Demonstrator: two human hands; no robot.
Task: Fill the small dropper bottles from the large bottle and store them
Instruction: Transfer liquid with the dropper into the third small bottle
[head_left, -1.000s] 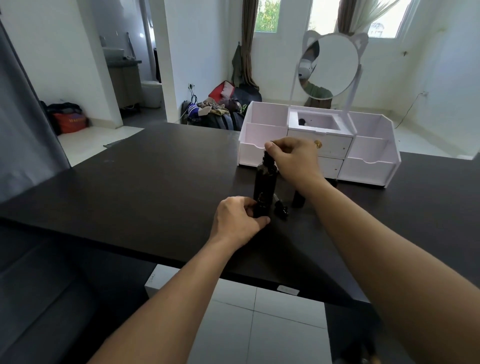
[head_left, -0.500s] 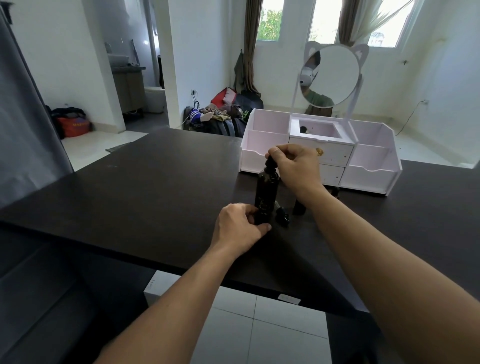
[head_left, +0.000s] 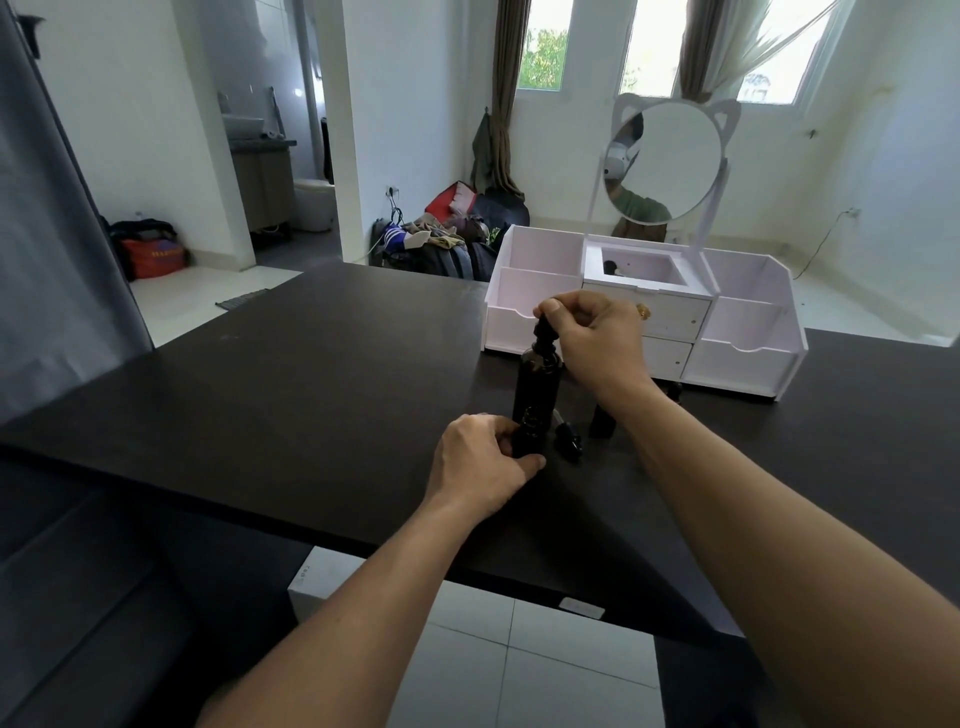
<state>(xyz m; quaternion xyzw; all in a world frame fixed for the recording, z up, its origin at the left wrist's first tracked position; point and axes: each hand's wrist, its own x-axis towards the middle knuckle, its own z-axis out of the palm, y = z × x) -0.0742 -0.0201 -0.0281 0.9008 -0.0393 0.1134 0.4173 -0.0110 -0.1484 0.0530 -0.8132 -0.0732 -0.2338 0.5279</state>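
Dark glass: large bottle (head_left: 536, 387) stands upright on the black counter (head_left: 291, 364), in front of the white organizer (head_left: 748, 332).
Right hand (head_left: 597, 338): curled over the large bottle's top, fingers (head_left: 551, 310) pinching its dropper cap (head_left: 544, 335). I can't tell if the cap is loose or seated.
Left hand (head_left: 480, 462): closed round a small dropper bottle (head_left: 527, 434) standing right against the big one's base; thumb and fingers wrap it low.
Change: almost none across the last second. Both hands keep the same grips, cap sits at the same height, only the head camera has shifted a bit. I read this as twisting or working the cap, not yet lifting it.
Meaning for task: no transfer visible yet; the fill of this small bottle looks about to begin.
Loose part: a small black dropper cap (head_left: 724, 441) lies on the counter just beside the small bottle, probably its own top.
Other bottles: one more small dark bottle (head_left: 601, 422) partly hidden behind my right wrist; a dark item already in the organizer's centre compartment (head_left: 610, 268), too small to name.
Risk: the tall bottle could tip if the cap sticks.
Mirror (head_left: 662, 161): cat-ear frame, above the organizer.
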